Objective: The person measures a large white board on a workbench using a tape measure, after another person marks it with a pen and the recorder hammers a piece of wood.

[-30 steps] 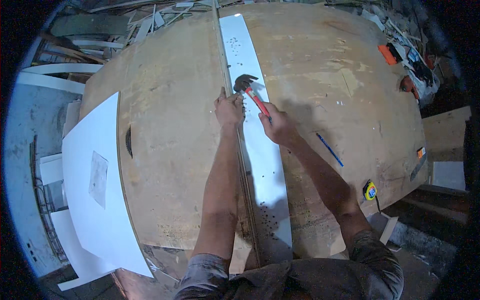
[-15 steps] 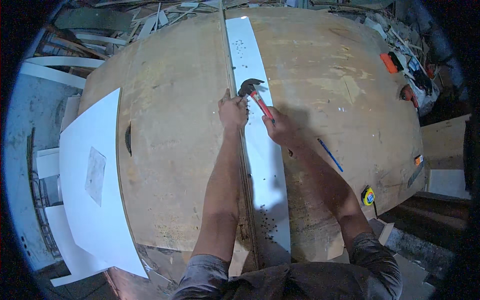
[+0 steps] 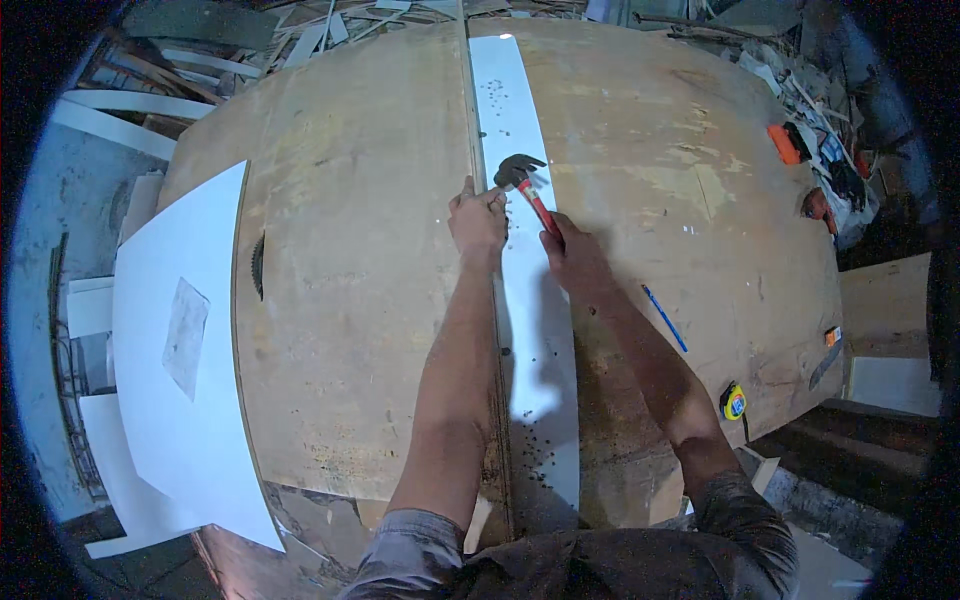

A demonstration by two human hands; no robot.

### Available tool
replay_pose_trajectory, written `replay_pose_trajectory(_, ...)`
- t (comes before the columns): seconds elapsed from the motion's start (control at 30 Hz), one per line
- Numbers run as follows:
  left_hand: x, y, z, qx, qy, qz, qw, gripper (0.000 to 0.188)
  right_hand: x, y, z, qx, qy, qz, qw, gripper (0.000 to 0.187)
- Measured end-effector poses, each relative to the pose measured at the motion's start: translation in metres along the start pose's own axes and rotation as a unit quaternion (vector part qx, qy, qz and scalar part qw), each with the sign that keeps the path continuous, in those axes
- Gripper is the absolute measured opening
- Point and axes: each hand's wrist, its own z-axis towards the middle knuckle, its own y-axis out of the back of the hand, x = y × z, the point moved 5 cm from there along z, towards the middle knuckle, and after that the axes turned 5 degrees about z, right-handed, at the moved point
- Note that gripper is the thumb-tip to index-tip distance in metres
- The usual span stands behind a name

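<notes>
My right hand (image 3: 580, 258) is wrapped round the red handle of a claw hammer (image 3: 540, 210), whose dark head is close to my left fingertips. My left hand (image 3: 478, 222) is closed in a pinch at the left edge of a long white board (image 3: 540, 310). Whatever is between those fingers is too small to make out. A thin wooden strip (image 3: 466, 100) stands along that edge, running lengthwise over the big plywood table (image 3: 350, 250). Small dark nails or screws (image 3: 535, 445) lie scattered in clusters on the white board, near and far.
On the table's right are a blue pencil (image 3: 665, 318), a yellow tape measure (image 3: 733, 401) and an orange-and-black object (image 3: 785, 145). A dark toothed saw blade (image 3: 258, 267) lies left, beside a large white panel (image 3: 190, 430). Wood scraps (image 3: 330, 35) are heaped behind the table.
The view has shifted slightly, so the table and boards sit a little differently. Both hands keep their places by the white board's edge, the hammer head still close to my left fingers.
</notes>
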Motion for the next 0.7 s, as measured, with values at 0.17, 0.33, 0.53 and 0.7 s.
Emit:
replay_pose_trajectory(0.17, 0.037, -0.009, 0.013, -0.013, -0.016, -0.125, 0.992, 0.025, 0.027, -0.001, -0.002, -0.034, -0.002, 0.054, 0.998, 0.037)
replay_pose_trajectory(0.33, 0.010, -0.015, 0.013, 0.059, 0.001, -0.020, 0.998, 0.025, -0.020, -0.015, -0.007, -0.053, 0.044, -0.054, 0.996, 0.035)
replay_pose_trajectory(0.53, 0.016, 0.009, 0.002, -0.001, 0.007, -0.003, 1.000, 0.026, 0.026, -0.007, -0.013, -0.034, -0.005, 0.065, 0.997, 0.034)
replay_pose_trajectory(0.7, -0.005, 0.007, 0.002, 0.027, 0.010, 0.016, 0.999, 0.025, -0.001, -0.010, 0.000, -0.012, 0.021, -0.088, 0.996, 0.032)
